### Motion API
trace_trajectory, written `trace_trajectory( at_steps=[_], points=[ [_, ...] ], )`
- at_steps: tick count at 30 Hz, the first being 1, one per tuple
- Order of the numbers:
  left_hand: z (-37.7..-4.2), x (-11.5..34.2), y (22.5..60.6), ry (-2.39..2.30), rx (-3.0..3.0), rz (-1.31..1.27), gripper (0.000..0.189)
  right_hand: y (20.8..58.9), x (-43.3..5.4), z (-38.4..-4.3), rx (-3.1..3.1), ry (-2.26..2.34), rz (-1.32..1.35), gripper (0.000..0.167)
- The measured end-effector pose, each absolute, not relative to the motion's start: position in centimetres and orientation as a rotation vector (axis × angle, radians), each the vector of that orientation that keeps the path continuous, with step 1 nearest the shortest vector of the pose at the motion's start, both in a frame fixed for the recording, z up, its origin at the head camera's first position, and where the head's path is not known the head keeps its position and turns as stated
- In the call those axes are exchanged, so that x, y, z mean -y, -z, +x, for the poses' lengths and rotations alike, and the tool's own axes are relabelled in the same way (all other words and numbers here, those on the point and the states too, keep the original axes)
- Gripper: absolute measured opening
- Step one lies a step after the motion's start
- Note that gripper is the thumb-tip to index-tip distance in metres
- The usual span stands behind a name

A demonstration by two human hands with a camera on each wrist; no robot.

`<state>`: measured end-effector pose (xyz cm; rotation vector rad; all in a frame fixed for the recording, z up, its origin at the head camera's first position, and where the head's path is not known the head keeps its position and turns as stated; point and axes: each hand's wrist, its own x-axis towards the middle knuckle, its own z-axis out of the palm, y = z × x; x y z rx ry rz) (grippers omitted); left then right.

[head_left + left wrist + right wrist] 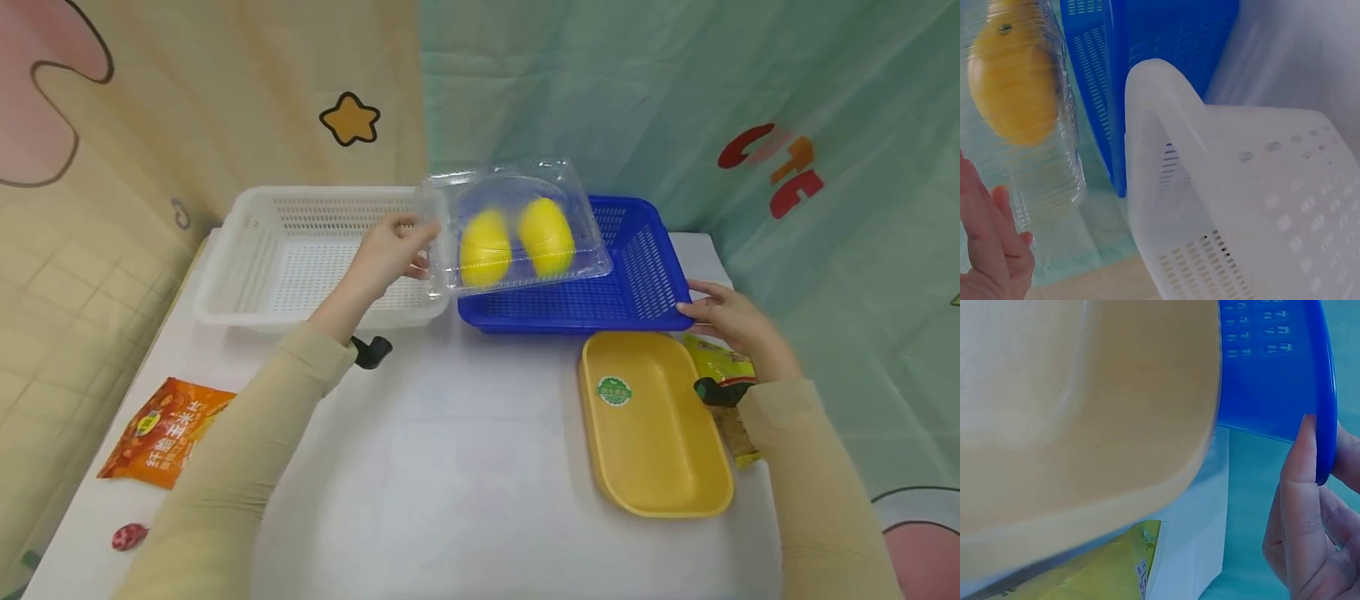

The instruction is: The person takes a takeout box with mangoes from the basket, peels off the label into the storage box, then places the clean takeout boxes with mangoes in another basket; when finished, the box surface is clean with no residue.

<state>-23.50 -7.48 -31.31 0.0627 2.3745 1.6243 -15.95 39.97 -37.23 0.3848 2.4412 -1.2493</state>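
Observation:
My left hand (392, 252) pinches the left edge of a clear plastic box (525, 179) above the two baskets. Two yellow, mango-like fruits (486, 248) lie in it; part of one (1013, 81) shows through the plastic in the left wrist view. Below and behind the box stands a blue basket (652, 250), partly hidden by it. At the basket's right end, my right hand (723, 317) holds the rim between thumb and fingers. The right wrist view shows those fingers (1300, 462) on both sides of the blue rim (1327, 394).
A white basket (240, 250) stands left of the blue one. In front, a yellow tray (652, 425) partly covers a yellow packet (716, 362). An orange snack bag (168, 429) and a small reddish object (129, 537) lie at the left. A curtain (637, 100) hangs behind the table.

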Motion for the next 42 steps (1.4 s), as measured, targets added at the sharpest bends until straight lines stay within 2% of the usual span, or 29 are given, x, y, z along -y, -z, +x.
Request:
trace_trajectory(
  at_steps=[8, 14, 27, 35, 42],
  points=[
    [-26.3, 2.6, 31.9, -1.356, -2.405, 0.131, 0.077, 37.0, -40.0, -15.9, -2.447, 1.251, 0.390, 0.084],
    [-27.5, 0.8, 31.6, -1.131, -2.446, 0.212, 0.058, 36.9, -39.4, -15.7, -2.411, 1.295, 0.383, 0.083],
    [-28.7, -0.2, 32.6, -0.853, -2.470, 0.186, 0.055, 36.9, -38.6, -15.9, -2.415, 1.301, 0.374, 0.083],
    [-28.4, 0.1, 31.8, -0.778, -2.498, 0.165, 0.063, 36.8, -38.6, -16.3, -2.425, 1.270, 0.379, 0.086],
    [-28.1, 1.1, 30.9, -0.843, -2.496, 0.250, 0.048, 36.8, -38.5, -16.6, -2.422, 1.269, 0.363, 0.086]
  ],
)
